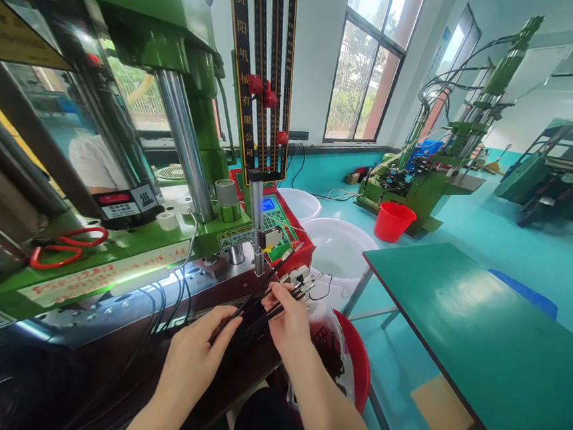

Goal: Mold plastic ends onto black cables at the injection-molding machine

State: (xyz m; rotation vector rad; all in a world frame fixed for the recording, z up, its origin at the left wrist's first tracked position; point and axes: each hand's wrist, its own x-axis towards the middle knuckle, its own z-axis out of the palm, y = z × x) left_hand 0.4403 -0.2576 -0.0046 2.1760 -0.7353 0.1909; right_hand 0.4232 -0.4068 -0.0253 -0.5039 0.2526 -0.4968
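Observation:
Several thin black cables (pixel 252 311) run between my two hands in front of the green press. My right hand (pixel 289 317) is closed around the bunch near its end, where pale metal connector tips (pixel 306 285) stick out past the fingers. Lower and to the left, my left hand (pixel 200 349) pinches the same black cables between thumb and fingers. Both hands are above the dark front ledge of the machine. Beyond the right hand sits a red control box (pixel 292 232) with a green keypad and a lit blue screen.
Red-handled scissors (pixel 69 248) lie on the green press (pixel 235 227). More black cables (pixel 16 379) are heaped at lower left. A lined red bucket (pixel 361 362) stands below my right forearm. White tubs (pixel 338 246) are behind it, and a green table (pixel 481 339) is at right.

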